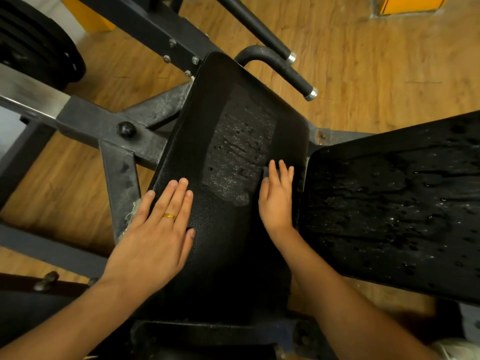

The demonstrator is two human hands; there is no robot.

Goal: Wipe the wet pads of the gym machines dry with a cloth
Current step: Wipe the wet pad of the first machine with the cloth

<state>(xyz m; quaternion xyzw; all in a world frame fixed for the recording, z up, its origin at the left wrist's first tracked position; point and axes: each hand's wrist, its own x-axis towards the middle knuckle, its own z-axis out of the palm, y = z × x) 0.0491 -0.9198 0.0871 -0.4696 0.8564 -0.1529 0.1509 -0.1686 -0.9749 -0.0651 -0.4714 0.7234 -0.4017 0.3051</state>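
So, left hand [161, 229]: flat on the near left part of the centre pad, palm down; fingers [176, 193] straight and close together, thumb out to the side; a gold ring [169, 216] on one finger.
Right hand [275, 198]: palm down on the right side of the same pad, just beside its right edge; fingers [284, 175] straight, pressed together, tips at the edge of the wet patch.
Cloth: a small dark grey piece [267, 172] shows under the right fingertips; I cannot tell whether it is the cloth.
Centre pad [197, 141]: black and grained, running away from the person.
Wet patch [239, 152]: a dull, beaded film down the middle of the centre pad, between and beyond the two hands.
Right pad [389, 203]: black, just beside the centre pad, covered with droplets and runs of water.
Frame [114, 120]: dark, scuffed steel beams to the left of the centre pad.
Handle [298, 76]: a black bar with a metal end cap, beyond the pad's far corner.
Weight plates [33, 42]: a black stack at far left.
Floor [376, 68]: wood-look boards.
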